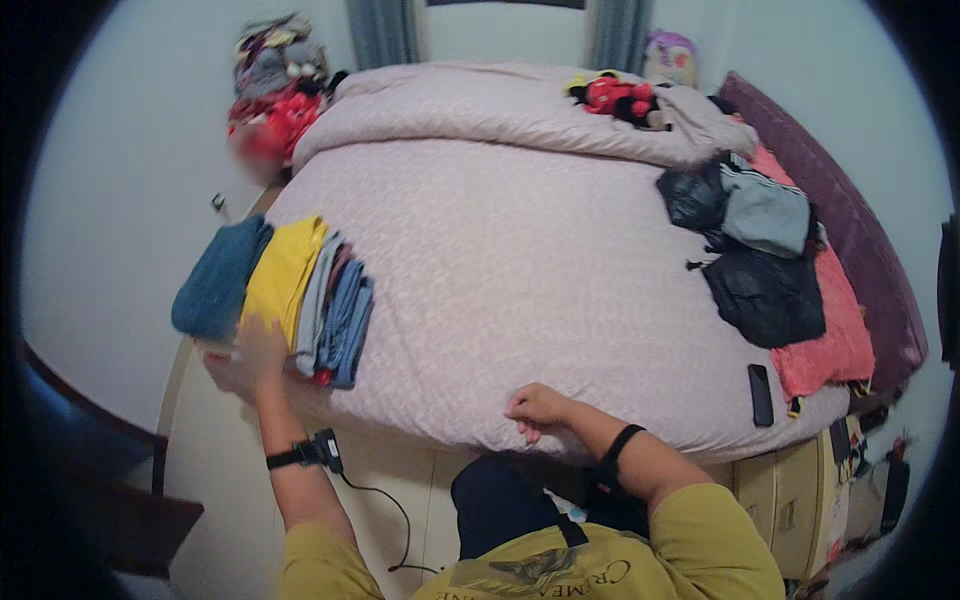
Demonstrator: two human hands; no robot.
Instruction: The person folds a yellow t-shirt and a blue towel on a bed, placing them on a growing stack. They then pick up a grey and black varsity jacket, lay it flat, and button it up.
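A stack of folded clothes leans at the left foot corner of the bed. It holds a dark teal garment (221,277), a yellow garment (283,270), a light grey-blue piece (315,307) and blue denim items (349,322). My left hand (260,349), blurred, is at the near end of the yellow garment; whether its fingers grip the cloth is unclear. Loosely curled, with nothing visible in it, my right hand (538,411) is at the bed's near edge over the pale pink bedspread (517,262).
Dark garments (765,296) and a folded grey garment (766,214) lie on the right, by a coral pillow (844,322) and purple headboard (855,217). A phone (760,395) rests nearby. A rolled quilt (465,105) and red plush toy (619,97) occupy the far side. A cable (401,517) hangs from my left wrist.
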